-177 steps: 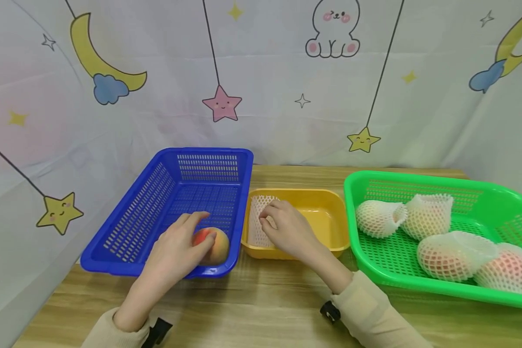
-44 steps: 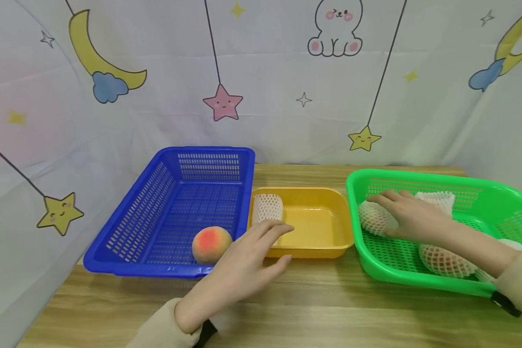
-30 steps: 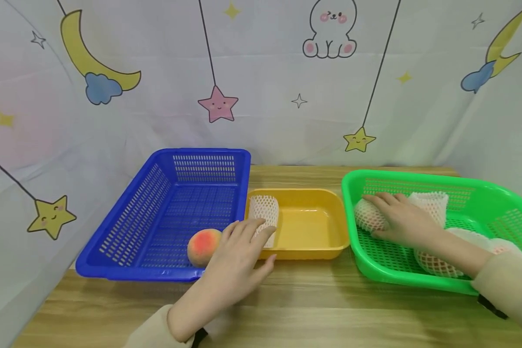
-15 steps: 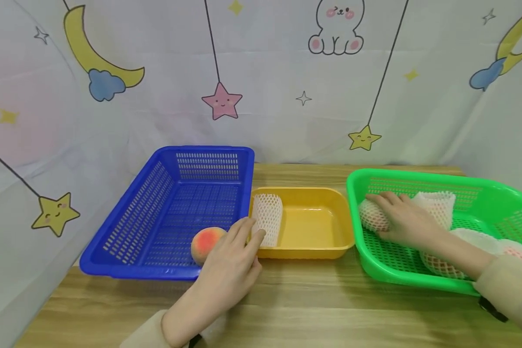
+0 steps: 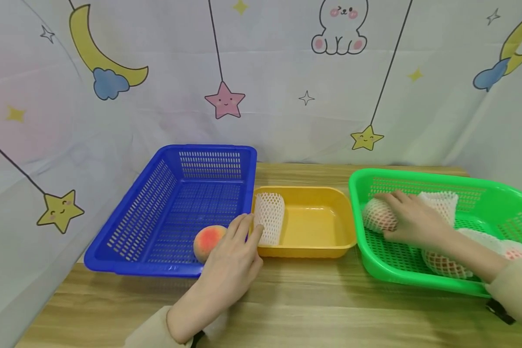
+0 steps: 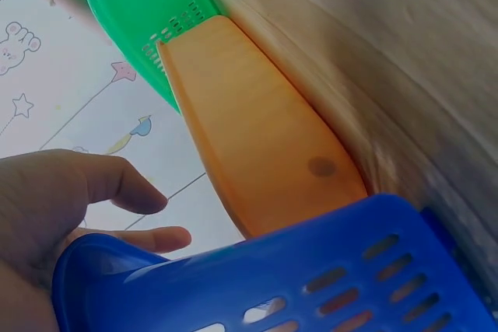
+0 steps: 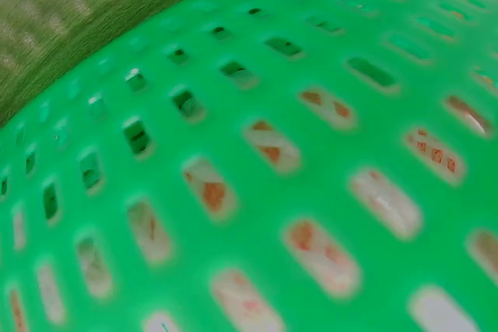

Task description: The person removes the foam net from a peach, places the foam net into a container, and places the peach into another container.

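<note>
In the head view my right hand (image 5: 417,220) grips a peach in a white foam net (image 5: 376,215) at the left end of the green basket (image 5: 422,285); the hand hides the net's right end. My left hand (image 5: 230,261) rests, fingers relaxed, at the near right corner of the blue basket (image 5: 156,268). In the left wrist view that hand's thumb and a finger (image 6: 128,188) extend past the blue rim (image 6: 109,250). Beside the left hand, a bare peach (image 5: 209,241) lies in the blue basket, partly covered.
Between the baskets a yellow tray (image 5: 309,252) holds a flattened foam net (image 5: 270,217). Other net-wrapped peaches lie in the green basket, one behind my right hand (image 5: 441,205) and two under the forearm (image 5: 445,263). The right wrist view is filled by the green basket's slotted wall (image 7: 257,192).
My right hand has left the foam net in the yellow tray and reached the wrapped peach in the green basket. My left hand has moved from the bare peach to the blue basket's near right corner.
</note>
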The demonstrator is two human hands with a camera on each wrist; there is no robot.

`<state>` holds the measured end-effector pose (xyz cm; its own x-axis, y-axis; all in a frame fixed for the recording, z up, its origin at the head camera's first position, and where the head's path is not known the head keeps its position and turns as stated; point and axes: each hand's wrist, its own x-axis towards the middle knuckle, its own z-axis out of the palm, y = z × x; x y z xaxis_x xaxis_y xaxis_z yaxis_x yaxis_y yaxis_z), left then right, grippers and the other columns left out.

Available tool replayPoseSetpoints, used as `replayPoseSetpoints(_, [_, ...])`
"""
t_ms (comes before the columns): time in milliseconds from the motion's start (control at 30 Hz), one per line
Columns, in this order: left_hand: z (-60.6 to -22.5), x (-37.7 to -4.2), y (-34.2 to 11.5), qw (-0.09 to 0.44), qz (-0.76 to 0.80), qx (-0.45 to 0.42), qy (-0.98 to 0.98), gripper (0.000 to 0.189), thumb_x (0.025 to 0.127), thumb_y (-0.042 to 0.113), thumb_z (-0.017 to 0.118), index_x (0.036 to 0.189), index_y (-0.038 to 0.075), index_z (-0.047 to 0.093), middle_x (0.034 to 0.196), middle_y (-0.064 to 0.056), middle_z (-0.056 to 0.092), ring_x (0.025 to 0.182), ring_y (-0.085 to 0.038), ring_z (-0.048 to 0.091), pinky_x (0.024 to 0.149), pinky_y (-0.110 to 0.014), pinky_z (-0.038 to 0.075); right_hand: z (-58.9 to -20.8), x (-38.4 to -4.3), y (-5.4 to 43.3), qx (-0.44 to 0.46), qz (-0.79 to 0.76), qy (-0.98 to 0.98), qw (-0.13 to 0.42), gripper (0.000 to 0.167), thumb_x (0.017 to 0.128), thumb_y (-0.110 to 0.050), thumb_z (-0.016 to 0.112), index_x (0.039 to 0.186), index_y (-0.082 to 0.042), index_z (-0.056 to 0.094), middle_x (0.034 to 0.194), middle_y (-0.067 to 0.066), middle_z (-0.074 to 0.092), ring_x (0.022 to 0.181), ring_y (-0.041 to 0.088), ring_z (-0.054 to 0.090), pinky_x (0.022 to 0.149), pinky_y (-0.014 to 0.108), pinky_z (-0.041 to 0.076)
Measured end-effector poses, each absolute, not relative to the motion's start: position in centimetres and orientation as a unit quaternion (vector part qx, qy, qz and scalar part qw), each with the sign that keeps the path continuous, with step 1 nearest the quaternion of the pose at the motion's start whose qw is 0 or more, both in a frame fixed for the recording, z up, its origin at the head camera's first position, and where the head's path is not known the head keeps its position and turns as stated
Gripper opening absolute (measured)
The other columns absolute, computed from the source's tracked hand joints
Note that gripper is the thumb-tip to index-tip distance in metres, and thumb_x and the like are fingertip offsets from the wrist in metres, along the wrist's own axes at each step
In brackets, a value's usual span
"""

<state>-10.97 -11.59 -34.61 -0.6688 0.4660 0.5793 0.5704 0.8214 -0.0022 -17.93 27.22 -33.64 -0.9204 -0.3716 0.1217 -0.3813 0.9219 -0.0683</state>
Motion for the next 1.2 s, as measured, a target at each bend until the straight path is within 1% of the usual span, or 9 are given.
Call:
replayPoseSetpoints(167, [-34.5,-11.0,-11.5,0.284,-0.1,-0.283,-0.911,0.042,0.074,0.008,0.068,0.115,0.004,0.063,0.125,-0.019,0.059,0.119,-0.034,0.055,0.093,-0.042,0.054,-32.7,-17.0,27.2,0.178,0.07,-0.98,0.051,0.084,0.066,-0.025,0.079,0.139,-0.006,0.042,0.12,0.024,0.055,0.103,0.043,0.057,0.071,0.053,0.053])
replayPoseSetpoints(267, [-34.4,-10.9,-11.5,0.278,-0.11,-0.278,-0.913,0.042,0.075,0.011,0.07,0.116,0.005,0.063,0.125,-0.019,0.059,0.119,-0.033,0.055,0.093,-0.042,0.054,-32.2,-16.4,27.3,0.17,0.085,-0.981,0.05,0.084,0.067,-0.025,0.079,0.14,-0.007,0.042,0.118,0.023,0.056,0.1,0.04,0.057,0.069,0.05,0.052])
replayPoseSetpoints(333, [-34.4,-10.9,-11.5,0.277,-0.116,-0.275,-0.913,0.042,0.075,0.012,0.071,0.115,0.005,0.064,0.125,-0.018,0.059,0.119,-0.032,0.055,0.091,-0.042,0.054,-32.0,-16.0,27.4,0.167,0.091,-0.981,0.05,0.085,0.068,-0.027,0.08,0.141,-0.008,0.041,0.118,0.024,0.055,0.099,0.04,0.058,0.068,0.05,0.052])
replayPoseSetpoints(467, [-34.3,-10.9,-11.4,0.278,-0.125,-0.275,-0.912,0.041,0.075,0.014,0.073,0.114,0.006,0.065,0.123,-0.017,0.06,0.118,-0.032,0.056,0.091,-0.041,0.055,-31.8,-15.3,27.6,0.164,0.111,-0.979,0.053,0.086,0.07,-0.028,0.081,0.142,-0.007,0.039,0.124,0.025,0.052,0.103,0.042,0.058,0.07,0.054,0.053])
replayPoseSetpoints(567, [-34.2,-10.9,-11.4,0.279,-0.127,-0.275,-0.911,0.041,0.075,0.016,0.074,0.114,0.007,0.065,0.122,-0.016,0.06,0.116,-0.031,0.056,0.089,-0.04,0.056,-31.7,-15.0,27.8,0.165,0.127,-0.977,0.054,0.087,0.07,-0.028,0.082,0.142,-0.007,0.038,0.126,0.025,0.052,0.103,0.041,0.059,0.07,0.053,0.053])
replayPoseSetpoints(633, [-34.1,-10.9,-11.5,0.28,-0.127,-0.274,-0.911,0.041,0.075,0.016,0.074,0.114,0.007,0.065,0.122,-0.015,0.06,0.115,-0.03,0.056,0.087,-0.039,0.056,-31.6,-14.7,27.9,0.166,0.135,-0.975,0.058,0.086,0.07,-0.028,0.082,0.142,-0.007,0.039,0.124,0.023,0.053,0.1,0.038,0.06,0.066,0.049,0.053])
replayPoseSetpoints(733, [-34.0,-10.9,-11.5,0.282,-0.129,-0.273,-0.911,0.042,0.074,0.017,0.075,0.114,0.007,0.065,0.122,-0.015,0.059,0.113,-0.03,0.057,0.083,-0.037,0.057,-31.4,-14.3,27.9,0.166,0.145,-0.973,0.063,0.084,0.072,-0.03,0.082,0.141,-0.008,0.04,0.126,0.022,0.054,0.101,0.038,0.059,0.066,0.049,0.053])
replayPoseSetpoints(967, [-33.9,-10.9,-11.5,0.291,-0.128,-0.278,-0.906,0.042,0.074,0.017,0.075,0.113,0.008,0.064,0.12,-0.014,0.06,0.111,-0.03,0.058,0.083,-0.038,0.057,-30.8,-13.3,27.9,0.157,0.168,-0.971,0.069,0.084,0.074,-0.035,0.081,0.143,-0.01,0.04,0.135,0.023,0.05,0.113,0.042,0.053,0.076,0.062,0.049])
replayPoseSetpoints(1200, [-33.7,-10.8,-11.5,0.29,-0.129,-0.279,-0.906,0.043,0.076,0.019,0.074,0.116,0.009,0.064,0.121,-0.014,0.061,0.111,-0.029,0.059,0.093,-0.039,0.053,-30.2,-12.2,27.4,0.15,0.182,-0.968,0.08,0.086,0.074,-0.036,0.081,0.146,-0.017,0.038,0.138,0.021,0.049,0.118,0.043,0.049,0.078,0.066,0.045])
